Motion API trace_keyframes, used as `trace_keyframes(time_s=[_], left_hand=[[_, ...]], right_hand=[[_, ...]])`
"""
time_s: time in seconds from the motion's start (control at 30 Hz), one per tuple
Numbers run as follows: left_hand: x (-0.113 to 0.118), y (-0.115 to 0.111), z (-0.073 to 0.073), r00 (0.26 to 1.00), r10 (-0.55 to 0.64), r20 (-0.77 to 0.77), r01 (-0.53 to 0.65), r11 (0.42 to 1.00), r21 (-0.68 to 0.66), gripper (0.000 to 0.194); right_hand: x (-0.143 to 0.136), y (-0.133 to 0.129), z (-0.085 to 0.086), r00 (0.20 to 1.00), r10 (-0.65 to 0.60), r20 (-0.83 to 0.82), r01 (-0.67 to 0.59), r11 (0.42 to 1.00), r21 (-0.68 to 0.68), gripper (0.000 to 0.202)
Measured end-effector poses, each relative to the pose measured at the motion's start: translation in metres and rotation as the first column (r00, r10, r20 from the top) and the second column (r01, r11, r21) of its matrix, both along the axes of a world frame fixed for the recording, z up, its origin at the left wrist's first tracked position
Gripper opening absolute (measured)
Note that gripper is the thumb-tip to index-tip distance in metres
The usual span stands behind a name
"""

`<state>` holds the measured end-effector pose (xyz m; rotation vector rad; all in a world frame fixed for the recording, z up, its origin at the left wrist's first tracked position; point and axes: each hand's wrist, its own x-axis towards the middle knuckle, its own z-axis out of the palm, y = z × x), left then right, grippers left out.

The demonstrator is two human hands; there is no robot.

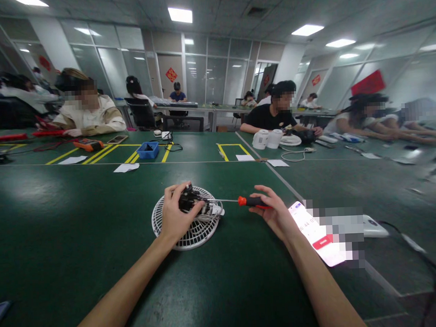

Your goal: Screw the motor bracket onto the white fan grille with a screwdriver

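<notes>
A white round fan grille lies on the green table in front of me. On top of it sits a dark fan motor with a bundled pale cable beside it. My left hand grips the motor from the left, thumb and fingers curled round it. In my right hand is a screwdriver with a black and red handle, held level. Its thin shaft points left, and its tip meets the motor area; the exact contact point is too small to tell.
A lit phone lies right of my right forearm, by a white device with a black cable. Further back are a blue bin, an orange multimeter, paper slips and white fan parts. Several people sit around.
</notes>
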<state>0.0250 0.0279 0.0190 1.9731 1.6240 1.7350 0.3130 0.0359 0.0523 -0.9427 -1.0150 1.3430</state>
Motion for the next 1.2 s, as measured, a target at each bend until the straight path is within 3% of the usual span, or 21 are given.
trace_keyframes(time_s=[0.13,0.2,0.37,0.57,0.73,1.2], left_hand=[[-0.001,0.001,-0.001,1.0,0.001,0.015,-0.001,1.0,0.005,0.056],[-0.002,0.001,-0.001,1.0,0.003,0.023,-0.004,1.0,0.007,0.056],[0.0,0.0,0.001,1.0,-0.002,0.015,0.002,1.0,-0.007,0.057],[0.0,-0.001,0.001,1.0,-0.002,0.01,0.002,1.0,0.004,0.057],[0.0,0.0,0.0,1.0,-0.002,-0.005,0.002,1.0,0.014,0.057],[0.001,0.0,0.001,1.0,0.013,-0.01,-0.012,1.0,0.019,0.058]], right_hand=[[0.0,0.004,-0.004,0.984,-0.02,0.177,0.043,0.991,-0.124,0.054],[0.0,0.004,-0.005,0.975,-0.015,0.221,0.04,0.993,-0.109,0.052],[0.001,0.002,0.0,0.984,-0.044,0.173,0.046,0.999,-0.005,0.037],[0.005,0.006,-0.001,0.978,-0.104,0.181,0.109,0.994,-0.02,0.031],[0.009,0.006,-0.004,0.984,-0.076,0.163,0.075,0.997,0.013,0.024],[0.02,0.002,0.004,0.996,0.028,0.089,-0.04,0.99,0.135,0.035]])
